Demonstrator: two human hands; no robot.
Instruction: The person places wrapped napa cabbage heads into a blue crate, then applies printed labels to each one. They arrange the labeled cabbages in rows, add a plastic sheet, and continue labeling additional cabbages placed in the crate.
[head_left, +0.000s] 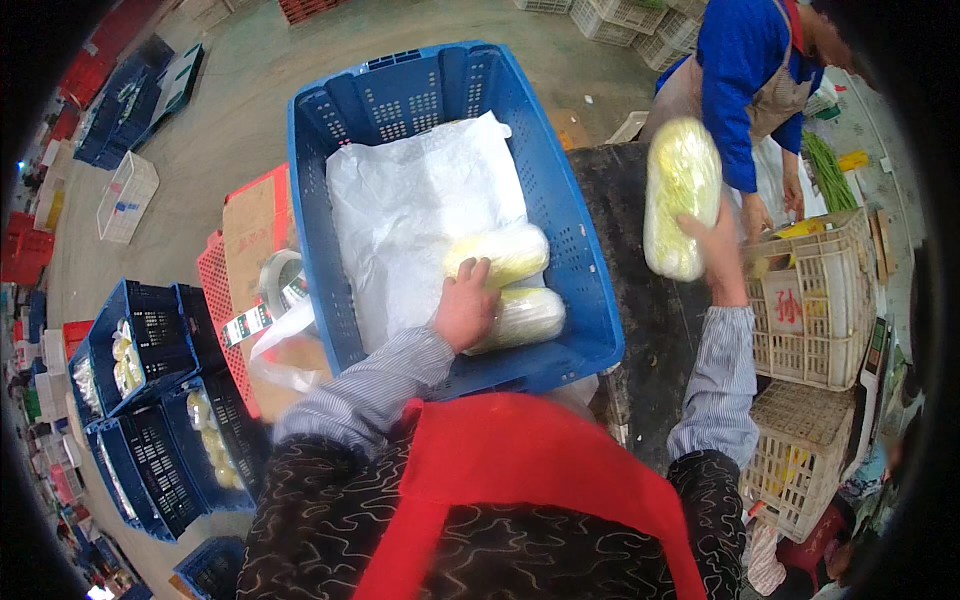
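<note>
A plastic-wrapped napa cabbage (682, 195) is in my right hand (716, 251), raised over the dark tabletop (626, 202) right of the blue crate. My left hand (466, 307) reaches into the blue plastic crate (592, 315) and rests on the wrapped cabbages there. Its fingertips touch the upper cabbage (506, 253); the palm lies against the lower cabbage (525, 319) and covers part of it. Both lie side by side at the crate's near right corner. White paper lining (420, 187) spreads beneath them across the crate's bottom.
A co-worker in blue sleeves (739, 82) bends at the upper right. Cream plastic crates (814, 300) stand beside the table. Left of my crate are a cardboard box (251, 217) and a roll of labels (281, 277). Blue crates with wrapped produce (142, 352) sit on the floor.
</note>
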